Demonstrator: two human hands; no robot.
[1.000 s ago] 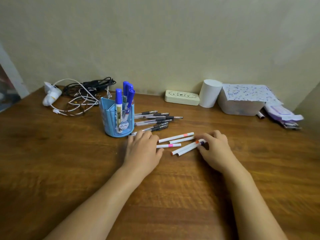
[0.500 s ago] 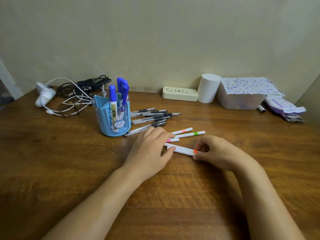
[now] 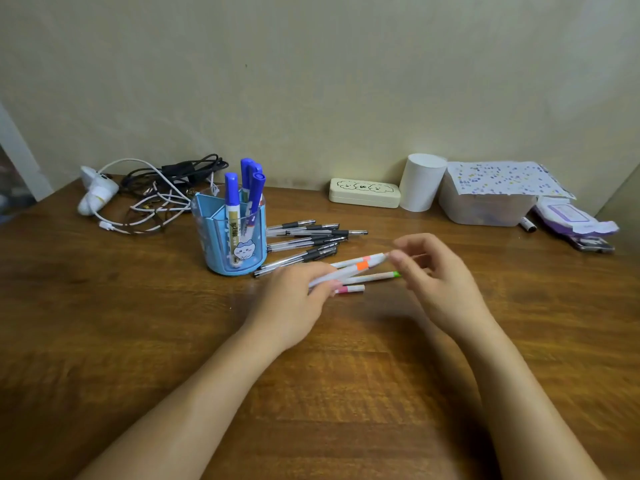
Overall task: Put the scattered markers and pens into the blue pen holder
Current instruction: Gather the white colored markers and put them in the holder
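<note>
Gripping a white marker with an orange band [image 3: 349, 270] at its near end, the left hand [image 3: 298, 299] has its fingers curled around the barrel, lifting it off the desk [image 3: 104, 341] at a slant. The right hand [image 3: 436, 275] sits at the marker's far tip, thumb and forefinger brought close to it; motion blur leaves it unclear whether they actually pinch it, and the other fingers are loosely curled. Beneath the raised marker lie a green-tipped marker [image 3: 375, 277] and a short pink-banded marker [image 3: 349, 289], both flat on the wood near the middle of the desk. The blue pen holder [image 3: 235, 244] stands upright left of the hands, toward the back edge, with three blue-capped markers [image 3: 247, 183] upright inside. Just right of it, a pile of black-grip pens [image 3: 308, 239] lies on the surface, tips pointing right. Along the back edge sit tangled cables [image 3: 152, 195] near the left corner, then a cream case [image 3: 363, 192], a white cup [image 3: 422, 181] and a plastic box under dotted paper [image 3: 485, 199] toward the right corner.
</note>
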